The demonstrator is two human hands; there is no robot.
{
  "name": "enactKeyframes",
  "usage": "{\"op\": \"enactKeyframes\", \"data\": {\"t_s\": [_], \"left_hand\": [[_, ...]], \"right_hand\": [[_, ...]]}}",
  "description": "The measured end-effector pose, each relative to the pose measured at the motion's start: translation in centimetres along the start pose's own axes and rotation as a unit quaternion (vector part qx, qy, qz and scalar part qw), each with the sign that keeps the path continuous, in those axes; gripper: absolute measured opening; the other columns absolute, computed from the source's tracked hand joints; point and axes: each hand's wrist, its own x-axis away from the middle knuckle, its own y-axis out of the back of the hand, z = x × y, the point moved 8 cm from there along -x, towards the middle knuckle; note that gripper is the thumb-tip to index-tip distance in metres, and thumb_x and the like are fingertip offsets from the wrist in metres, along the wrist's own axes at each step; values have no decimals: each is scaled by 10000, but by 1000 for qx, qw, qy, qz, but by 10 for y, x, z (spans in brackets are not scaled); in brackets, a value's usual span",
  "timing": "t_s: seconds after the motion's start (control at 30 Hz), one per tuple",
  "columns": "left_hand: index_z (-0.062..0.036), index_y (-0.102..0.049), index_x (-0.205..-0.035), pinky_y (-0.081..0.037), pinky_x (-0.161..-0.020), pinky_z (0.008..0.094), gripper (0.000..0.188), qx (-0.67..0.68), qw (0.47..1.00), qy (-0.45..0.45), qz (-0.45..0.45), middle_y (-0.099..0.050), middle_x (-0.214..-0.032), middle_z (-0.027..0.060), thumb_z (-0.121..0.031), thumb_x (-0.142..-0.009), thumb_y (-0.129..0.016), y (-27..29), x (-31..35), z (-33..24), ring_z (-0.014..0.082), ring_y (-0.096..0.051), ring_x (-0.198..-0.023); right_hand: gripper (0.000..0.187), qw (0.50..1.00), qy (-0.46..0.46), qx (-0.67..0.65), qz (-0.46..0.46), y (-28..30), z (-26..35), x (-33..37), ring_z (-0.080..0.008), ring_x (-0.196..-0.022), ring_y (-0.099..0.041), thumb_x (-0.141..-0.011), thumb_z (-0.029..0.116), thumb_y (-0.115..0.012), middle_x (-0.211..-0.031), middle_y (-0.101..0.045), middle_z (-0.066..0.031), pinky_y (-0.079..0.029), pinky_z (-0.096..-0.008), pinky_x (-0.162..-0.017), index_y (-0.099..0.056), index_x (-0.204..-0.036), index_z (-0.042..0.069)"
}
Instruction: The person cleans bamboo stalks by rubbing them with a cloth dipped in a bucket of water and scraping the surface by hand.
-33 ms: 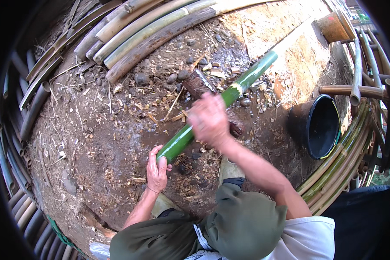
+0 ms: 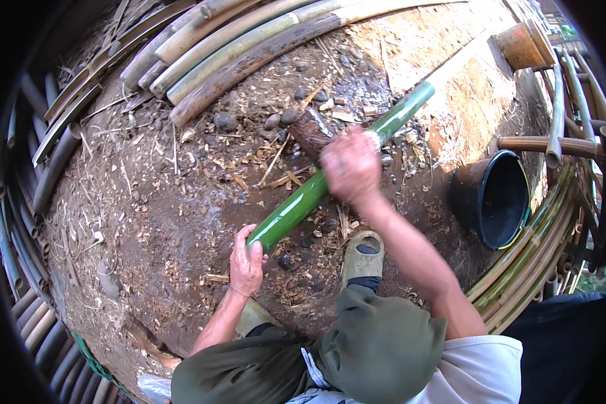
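Bamboo [image 2: 289, 210]: one thick green length, super shiny, lying slantwise in the middle of the dirt patch, near end toward the lower left, far end out toward the bright ground [image 2: 168, 222] at upper right.
Log [image 2: 310, 133]: short, dark and reddish brown, sitting crosswise under the bamboo.
Left hand [image 2: 247, 268]: holding the near end of the bamboo, fingers wrapped round it, thumb up on top.
Right hand [image 2: 352, 165]: on top of the bamboo around where it crosses the log, fingers bent over it. Pretty blurry, so can't tell how tight they are or whether anything's under them.
Pale ring [image 2: 374, 139]: on the bamboo, just beyond the right hand.
Bucket [image 2: 466, 198]: dark one, off to the right, well apart from both hands.
Pole stack [image 2: 249, 50]: long tan and brown pieces along the upper left.
Mess: wood chips [image 2: 239, 183] and stones [image 2: 225, 122] scattered about.
Shoe [image 2: 361, 256]: olive, just below the log.
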Motion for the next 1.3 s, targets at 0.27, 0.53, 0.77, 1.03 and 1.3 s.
{"op": "enactKeyframes", "data": {"t_s": [0.27,0.53,0.77,1.03,1.3], "left_hand": [[-66,-554,-1148,-391,-432,262,653,160,960,208,95,-619,-715,78,-645,-1043,-270,-12,-12,44,126,-515,-481],[-77,-514,-1371,-602,-677,332,775,414,821,265,289,-642,-1132,124,-725,-981,-348,-26,5,73,200,-686,-823],[-27,-521,-1226,-469,-520,253,477,20,999,27,29,-634,-918,89,-429,-990,-621,-16,-12,28,111,-577,-623],[-140,-566,-1112,-307,-365,236,563,313,870,368,102,-515,-613,30,-672,-1003,-417,-34,15,47,94,-400,-406],[-83,-545,-1202,-467,-461,252,495,98,986,136,20,-636,-898,84,-543,-1029,-487,-8,2,48,151,-616,-663]], "right_hand": [[160,997,-58,-60,-8,-8,-4,-8,-340,-1039,-666,-880,197,-635,-999,-710,-155,-473,-528,-1033,-710,-898,57],[122,983,55,-176,-12,-3,114,17,-319,-991,-703,-806,188,-698,-943,-719,-146,-487,-548,-1026,-713,-854,76],[169,992,-111,62,-20,9,-87,-31,-320,-1083,-667,-900,192,-634,-954,-690,-166,-440,-544,-1077,-697,-858,41],[122,973,50,-225,25,2,136,30,-261,-1042,-699,-796,218,-689,-924,-731,-108,-473,-533,-1079,-719,-812,100],[218,975,-217,11,36,6,-158,-55,-297,-1034,-683,-933,204,-595,-1060,-717,-184,-379,-513,-1142,-714,-916,21]]}}
